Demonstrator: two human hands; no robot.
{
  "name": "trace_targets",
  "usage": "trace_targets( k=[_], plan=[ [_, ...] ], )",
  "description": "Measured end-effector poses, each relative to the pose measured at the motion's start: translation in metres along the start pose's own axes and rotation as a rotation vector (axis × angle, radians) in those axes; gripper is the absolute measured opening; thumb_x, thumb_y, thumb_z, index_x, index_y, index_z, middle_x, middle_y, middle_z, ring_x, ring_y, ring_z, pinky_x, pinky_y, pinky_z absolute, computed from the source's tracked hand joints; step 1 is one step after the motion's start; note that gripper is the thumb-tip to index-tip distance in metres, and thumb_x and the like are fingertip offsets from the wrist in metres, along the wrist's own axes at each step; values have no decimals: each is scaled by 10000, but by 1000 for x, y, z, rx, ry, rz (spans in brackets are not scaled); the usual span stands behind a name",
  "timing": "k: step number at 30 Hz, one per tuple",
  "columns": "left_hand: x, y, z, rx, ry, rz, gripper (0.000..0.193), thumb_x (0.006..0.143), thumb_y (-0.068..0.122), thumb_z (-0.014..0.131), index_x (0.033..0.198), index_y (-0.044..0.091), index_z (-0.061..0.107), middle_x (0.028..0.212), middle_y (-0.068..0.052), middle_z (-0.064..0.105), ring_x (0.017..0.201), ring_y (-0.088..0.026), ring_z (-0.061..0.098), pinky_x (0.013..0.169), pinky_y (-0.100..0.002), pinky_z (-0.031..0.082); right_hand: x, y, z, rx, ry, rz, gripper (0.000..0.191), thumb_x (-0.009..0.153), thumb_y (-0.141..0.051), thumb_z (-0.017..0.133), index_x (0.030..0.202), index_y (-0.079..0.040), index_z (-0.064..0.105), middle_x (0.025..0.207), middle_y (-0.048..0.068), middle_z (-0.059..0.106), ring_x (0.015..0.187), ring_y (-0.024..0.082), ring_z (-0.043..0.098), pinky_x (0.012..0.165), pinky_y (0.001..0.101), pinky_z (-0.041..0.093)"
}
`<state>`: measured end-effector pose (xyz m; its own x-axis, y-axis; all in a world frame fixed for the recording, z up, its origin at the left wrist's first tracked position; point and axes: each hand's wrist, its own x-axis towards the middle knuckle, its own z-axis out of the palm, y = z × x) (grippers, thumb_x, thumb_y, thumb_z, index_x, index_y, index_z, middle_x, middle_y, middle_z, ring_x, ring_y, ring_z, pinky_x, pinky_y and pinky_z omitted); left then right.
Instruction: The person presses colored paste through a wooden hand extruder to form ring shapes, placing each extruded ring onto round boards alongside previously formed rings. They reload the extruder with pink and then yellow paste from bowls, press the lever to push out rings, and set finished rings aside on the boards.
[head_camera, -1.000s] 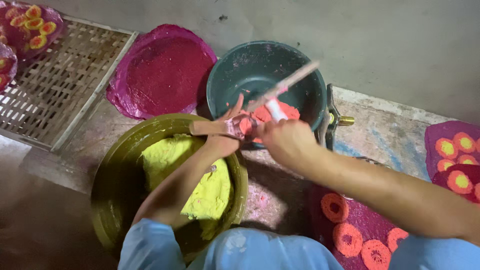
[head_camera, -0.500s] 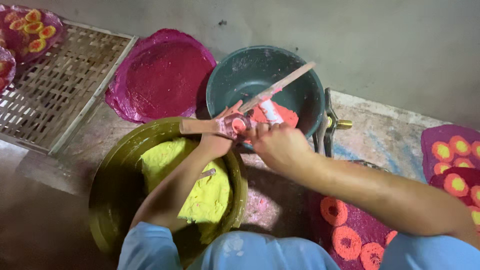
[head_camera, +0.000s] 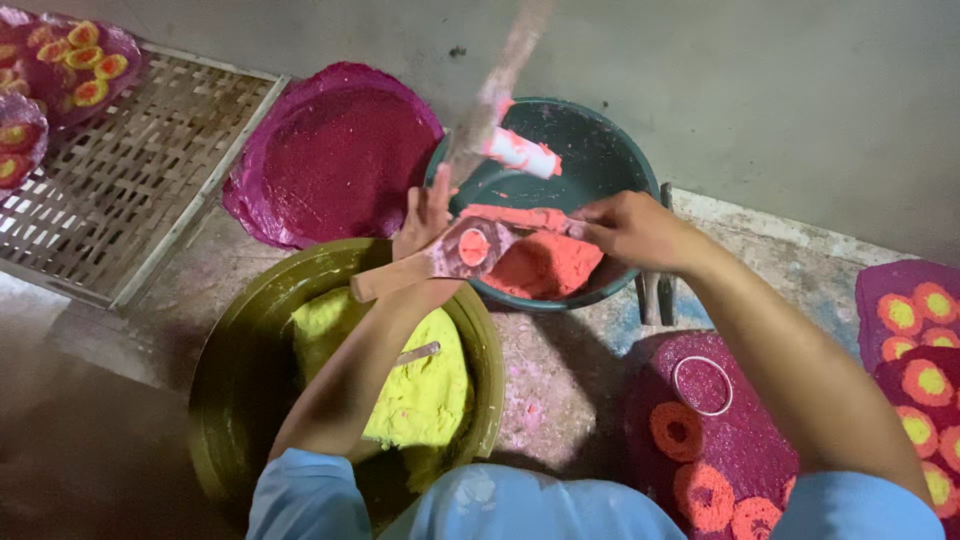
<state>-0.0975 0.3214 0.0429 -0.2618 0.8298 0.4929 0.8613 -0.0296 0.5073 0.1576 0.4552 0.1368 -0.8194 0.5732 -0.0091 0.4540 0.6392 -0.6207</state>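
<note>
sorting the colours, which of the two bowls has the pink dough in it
The dark green bowl by the wall, under both hands; the olive bowl nearer the person holds yellow dough.

A wooden mould (head_camera: 440, 255) packed with pink dough was held by the left hand (head_camera: 425, 215) over the green basin (head_camera: 610, 160), while its far end was gripped by the right hand (head_camera: 630, 228). Yellow dough (head_camera: 420, 385) was seen in the olive basin (head_camera: 235, 400).
</note>
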Motion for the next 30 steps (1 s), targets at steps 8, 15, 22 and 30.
trace_targets(
  k=[8,15,22,30],
  plan=[
    [9,-41,2,150,366,433,216,869,237,795,1022,189,651,964,-5,612,1216,-311,587,1102,-653,433,-8,34,2,63,-129,206,276,981,-250,647,1183,-123,786,826,48,702,759,146,619,697,360,518],
    [-26,-38,34,-1365,-46,-498,219,766,113,680,976,54,659,998,-43,641,981,-165,612,801,-311,493,9,55,65,173,185,-202,613,1067,-328,539,1582,-72,325,1541,222,505,1424,321,474,1173,491,360],
    [-120,94,20,-1828,-955,-537,286,839,92,682,1114,21,648,905,-59,605,832,-164,610,745,-317,535,-94,-37,94,1662,325,-573,784,1028,-524,555,1557,11,335,1542,230,473,1395,356,529,1134,516,503],
    [-139,165,-23,-637,-654,373,316,913,262,882,959,107,611,894,-22,660,812,-149,662,732,-317,546,-261,-43,62,1059,500,-294,688,959,-410,698,1493,-46,462,1494,281,507,1240,463,634,916,547,599]
  ],
)
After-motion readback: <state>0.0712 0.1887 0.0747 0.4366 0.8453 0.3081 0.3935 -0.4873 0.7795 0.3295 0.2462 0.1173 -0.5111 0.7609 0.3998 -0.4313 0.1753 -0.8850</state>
